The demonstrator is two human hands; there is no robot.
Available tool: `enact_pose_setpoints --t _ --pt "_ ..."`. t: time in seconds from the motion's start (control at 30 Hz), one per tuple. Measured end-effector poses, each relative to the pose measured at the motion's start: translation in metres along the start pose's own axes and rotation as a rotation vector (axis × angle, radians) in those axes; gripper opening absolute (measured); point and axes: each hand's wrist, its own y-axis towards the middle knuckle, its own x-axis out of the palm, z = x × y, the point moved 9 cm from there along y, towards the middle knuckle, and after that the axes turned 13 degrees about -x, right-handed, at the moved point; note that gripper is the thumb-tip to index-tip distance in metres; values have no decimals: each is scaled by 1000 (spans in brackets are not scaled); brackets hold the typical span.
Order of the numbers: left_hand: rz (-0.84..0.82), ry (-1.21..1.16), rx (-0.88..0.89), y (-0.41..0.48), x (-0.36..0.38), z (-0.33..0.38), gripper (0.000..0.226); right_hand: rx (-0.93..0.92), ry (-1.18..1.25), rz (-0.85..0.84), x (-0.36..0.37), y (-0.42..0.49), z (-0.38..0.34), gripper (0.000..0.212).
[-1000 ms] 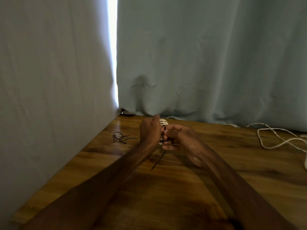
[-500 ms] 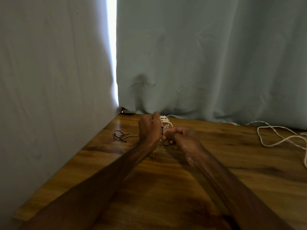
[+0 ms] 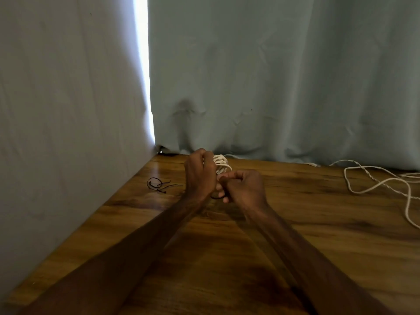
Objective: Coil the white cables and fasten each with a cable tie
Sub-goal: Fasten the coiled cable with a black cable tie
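Left grip (image 3: 200, 176) is clenched round the coil (image 3: 221, 164). The white loops poke out past its knuckles, just above centre of the frame and lifted a little off the counter (image 3: 227, 258). Right grip (image 3: 245, 189) is balled up tight against it, thumb pressed to forefinger right at the lower edge of the coil. Whatever it is pinching is too small and too dark to make out, so I can't tell what it has. Both hands touch, knuckle to knuckle, and both forearms run in from the bottom of the frame.

Left of the hands, a little tangle of spare ties (image 3: 158, 185) lies flat on the wood, near but apart from the left grip. Far out at the right edge, a loose cable (image 3: 375, 180) sprawls in open loops over the counter, well apart from the hands. Behind it all hangs a pale curtain (image 3: 272, 76), with a bright gap (image 3: 142, 64) at upper left.
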Motion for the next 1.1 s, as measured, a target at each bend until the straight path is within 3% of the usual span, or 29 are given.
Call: enact_pose_setpoints --t 0.13,0.23,0.5,0.73,0.83,0.97,1.1 --pt "-55 52 138 -10 7 13 28 7 -55 38 -4 -2 1 23" --pt "-90 63 195 -14 11 14 25 96 19 70 -5 -4 10 20" --pt "-91 57 179 -11 13 7 33 360 441 31 11 -12 22 19" --pt "-66 58 176 -6 9 5 27 443 718 -23 30 -17 17 22" --pt "-62 77 215 -2 3 6 26 426 652 -104 31 -16 18 29" --pt "-73 140 289 -4 1 12 21 375 408 -143 21 -14 20 14" --pt "-69 167 322 -3 -1 16 22 321 325 -127 14 -11 16 17"
